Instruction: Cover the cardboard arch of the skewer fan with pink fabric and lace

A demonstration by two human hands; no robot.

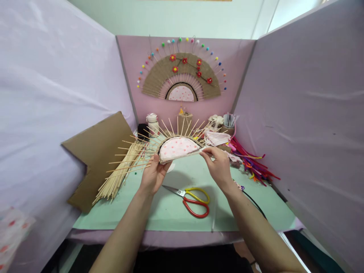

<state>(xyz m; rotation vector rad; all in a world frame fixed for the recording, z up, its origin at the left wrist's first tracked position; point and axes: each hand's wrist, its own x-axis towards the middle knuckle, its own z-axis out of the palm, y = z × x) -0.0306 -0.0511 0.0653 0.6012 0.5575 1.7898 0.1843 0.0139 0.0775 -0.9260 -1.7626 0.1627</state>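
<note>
Held up over the table is a half-round fan base point(179, 148), covered in white cloth with pink spots and edged in dark trim. Thin wooden sticks fan out from its curved edge. My left hand point(155, 174) grips its lower left corner, thumb in front and fingers beneath. At the right end of the straight edge, my right hand point(217, 163) pinches a pale strip along that edge; what kind of strip cannot be made out. Below both hands, scissors point(189, 199) with one yellow and one red handle lie partly open on the green tabletop point(167, 212).
A finished-looking fan point(159, 77) with red flowers and pom-poms hangs on the pink back panel. Brown cardboard point(99, 151) and a bundle of sticks point(113, 180) lie left. Pipe cleaners point(253, 163) lie right. A white bottle point(152, 123) and a twine roll point(184, 120) stand behind.
</note>
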